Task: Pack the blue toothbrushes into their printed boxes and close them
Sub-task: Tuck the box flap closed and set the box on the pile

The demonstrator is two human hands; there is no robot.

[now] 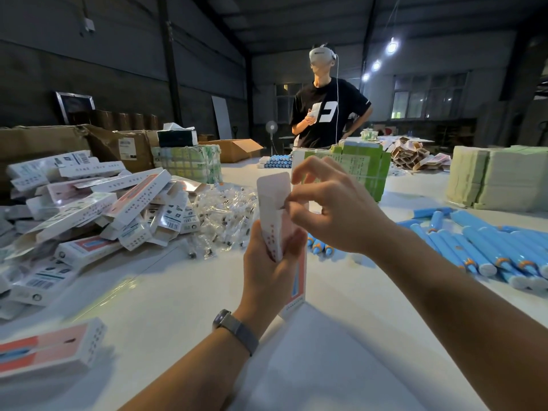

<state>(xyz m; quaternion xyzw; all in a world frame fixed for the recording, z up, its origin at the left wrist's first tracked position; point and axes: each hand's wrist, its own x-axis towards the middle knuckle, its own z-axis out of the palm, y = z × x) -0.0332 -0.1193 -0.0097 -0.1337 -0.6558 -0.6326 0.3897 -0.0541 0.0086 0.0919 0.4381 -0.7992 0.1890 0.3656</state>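
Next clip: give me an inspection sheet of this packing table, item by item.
Surface: white table, bare in front.
Job's things: printed box held upright, top flap open; blue toothbrushes lying loose on the right; pile of boxes on the left.
Clutter: clear wrapped parts, green bundles, cartons behind.
Grip: left hand holds the box; right hand pinches its flap.
Cables: white lead on the standing person.
Surroundings: dim warehouse, hanging lamps.

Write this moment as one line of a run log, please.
left hand: holds printed box upright | right hand: fingers pinch its open top flap | blue toothbrushes: loose on table | box: not yet closed
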